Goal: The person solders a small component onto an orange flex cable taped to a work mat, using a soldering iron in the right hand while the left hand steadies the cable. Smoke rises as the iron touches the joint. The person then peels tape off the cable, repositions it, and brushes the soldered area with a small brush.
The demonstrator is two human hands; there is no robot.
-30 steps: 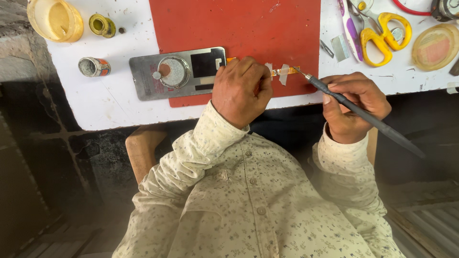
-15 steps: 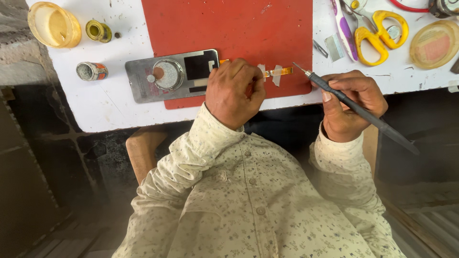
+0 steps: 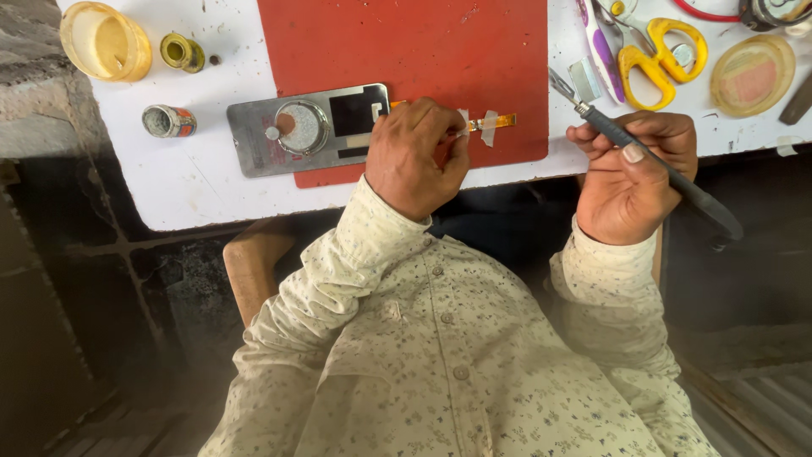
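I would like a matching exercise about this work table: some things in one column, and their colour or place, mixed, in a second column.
Things:
1. mat
2. scissors
3. craft knife
4. metal plate

Descriptions:
a. held in the right hand
b. red
c. yellow handles
d. silver-grey, beside the left hand

Pairs: 1-b, 2-c, 3-a, 4-d

A white worktable (image 3: 194,190) is standing over a dim, dark floor (image 3: 85,338), daylight is falling across its top, and a wooden stool (image 3: 254,271) is sitting beneath.
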